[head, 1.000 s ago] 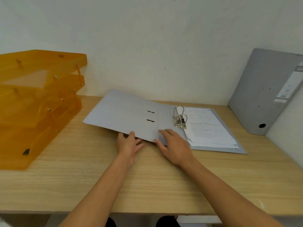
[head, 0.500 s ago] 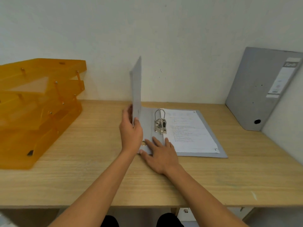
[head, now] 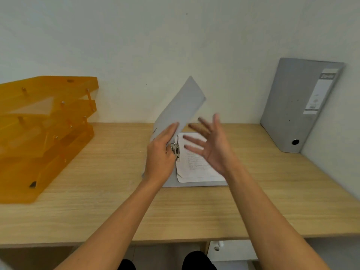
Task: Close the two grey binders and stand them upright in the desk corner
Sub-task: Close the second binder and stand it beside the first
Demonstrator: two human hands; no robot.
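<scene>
- A wooden bench (head: 97,201) is seen set against a pale wall (head: 175,45), with a second wall met at the far right corner.
- A stack of orange translucent letter trays (head: 39,133) is placed at the left end of the bench, close to the back wall.
- A closed grey binder (head: 292,106) is stood in the right corner of the bench, tilted so that it is leaned against the walls; its white spine label (head: 319,92) and round finger hole (head: 295,142) are turned to the front.
- A second grey binder (head: 194,183) is laid near the middle of the bench, well apart from the corner one. Its back cover is flat on the bench and its front cover (head: 181,108) is raised at a slant over the contents, partly shut.
- A sheaf of printed paper (head: 194,166) is held on the metal ring mechanism (head: 175,150) inside the lying binder.
- The left hand (head: 161,152) is placed against the near part of the raised front cover, with the fingers laid along its outer face; whether they are curled round its edge cannot be told.
- The right hand (head: 212,147) is held in the air above the paper with the fingers spread apart, blurred, and nothing is grasped in it.
</scene>
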